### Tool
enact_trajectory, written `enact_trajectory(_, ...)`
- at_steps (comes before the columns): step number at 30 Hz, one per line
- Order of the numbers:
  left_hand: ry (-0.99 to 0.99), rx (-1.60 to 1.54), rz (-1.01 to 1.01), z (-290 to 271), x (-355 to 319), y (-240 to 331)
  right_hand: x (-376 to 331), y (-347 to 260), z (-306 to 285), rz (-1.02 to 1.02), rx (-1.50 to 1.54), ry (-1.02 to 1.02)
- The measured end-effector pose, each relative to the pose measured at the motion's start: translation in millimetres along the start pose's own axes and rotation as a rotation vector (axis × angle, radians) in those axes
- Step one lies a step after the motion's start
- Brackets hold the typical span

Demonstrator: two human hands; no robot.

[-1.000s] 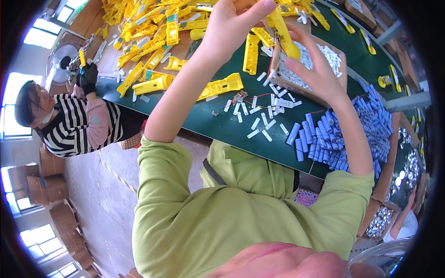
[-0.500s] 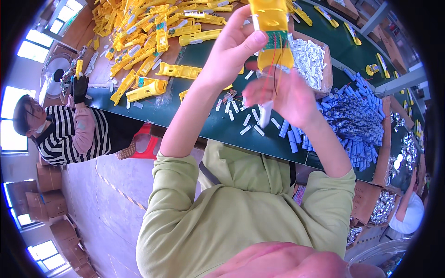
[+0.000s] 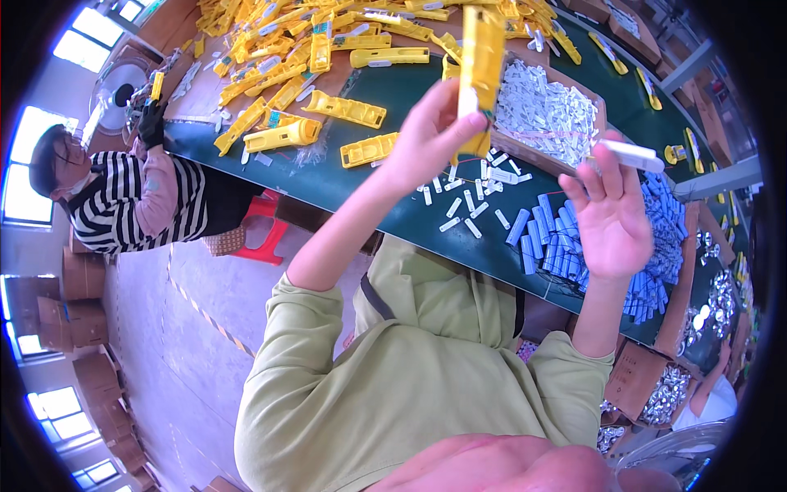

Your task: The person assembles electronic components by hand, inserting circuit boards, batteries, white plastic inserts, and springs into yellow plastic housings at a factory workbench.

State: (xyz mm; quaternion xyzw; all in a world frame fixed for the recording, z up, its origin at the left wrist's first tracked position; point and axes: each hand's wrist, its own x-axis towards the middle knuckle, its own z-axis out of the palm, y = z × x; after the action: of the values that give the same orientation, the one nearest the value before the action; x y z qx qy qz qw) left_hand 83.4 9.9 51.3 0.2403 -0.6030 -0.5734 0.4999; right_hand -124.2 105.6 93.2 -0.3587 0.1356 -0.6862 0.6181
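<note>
In my left hand (image 3: 434, 138) is a long yellow plastic housing (image 3: 481, 61), gripped near its lower end with the thumb across it. The housing stands roughly upright above the table, turned so its hollow side shows partly; a bit of green circuit board shows by the thumb. Off to the right, my right hand (image 3: 615, 217) is raised with its palm showing. At its fingertips is a slim white plastic piece (image 3: 631, 156), pointing right. A thin red wire runs between the housing and this piece. Small white parts (image 3: 471, 201) lie scattered on the table below.
Yellow housings (image 3: 283, 78) are heaped at the far left. A cardboard box (image 3: 537, 156) holds white parts. Blue cylindrical cells (image 3: 656, 238) with wires are piled at right. A co-worker (image 3: 139, 197) in stripes works at left near a red stool (image 3: 264, 234).
My right hand has moved right, away from the housing, carrying the white piece out from under it. My left hand has turned the housing, so the circuit board is now mostly hidden.
</note>
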Motion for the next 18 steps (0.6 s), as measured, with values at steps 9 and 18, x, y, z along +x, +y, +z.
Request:
enact_trajectory(9,-0.256,0.376,0.022,34.0,-63.1,-11.4,8.3,27.4,-18.2,0.081,-0.644,0.512)
enact_trajectory(18,-0.2,0.776,0.042,55.8,-78.9,-15.4,-3.1,39.0,-63.6,0.105,-0.43,0.616)
